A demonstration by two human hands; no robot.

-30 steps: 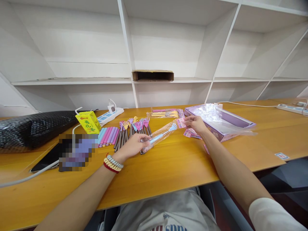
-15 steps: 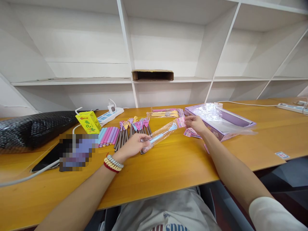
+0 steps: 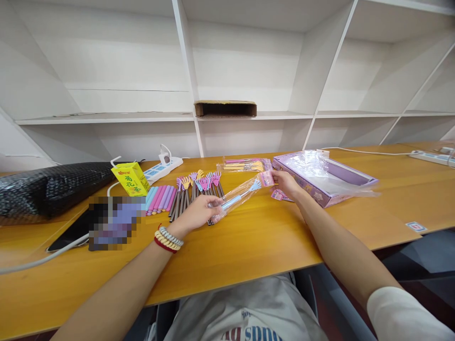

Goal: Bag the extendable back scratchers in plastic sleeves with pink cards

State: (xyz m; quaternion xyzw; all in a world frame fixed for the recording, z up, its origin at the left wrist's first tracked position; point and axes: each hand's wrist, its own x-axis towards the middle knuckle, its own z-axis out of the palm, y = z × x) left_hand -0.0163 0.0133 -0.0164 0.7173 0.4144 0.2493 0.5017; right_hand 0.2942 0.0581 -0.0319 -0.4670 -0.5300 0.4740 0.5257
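Observation:
A clear plastic bag (image 3: 240, 195) with a blue hand-shaped scratcher inside slants above the table. My left hand (image 3: 201, 208) pinches its lower left end, by the blue handle. At the upper right end, my right hand (image 3: 284, 183) grips the pink header. Behind my left hand lie several metal rods with colourful claw heads (image 3: 202, 183), beside a row of pastel tubes (image 3: 159, 200). More bagged scratchers (image 3: 245, 165) rest farther back. Pink cards (image 3: 279, 194) show just below my right hand.
To the right is an open purple box (image 3: 330, 182) with clear plastic over it. A yellow carton (image 3: 131, 179), a power strip (image 3: 165, 169), a black wrapped bundle (image 3: 53, 189) and a dark flat device (image 3: 76, 229) with a white cable are at left. White shelves hold a cardboard box (image 3: 225, 109).
Both hands keep their hold on the bag. My right hand has shifted very slightly, and the view has tilted a little.

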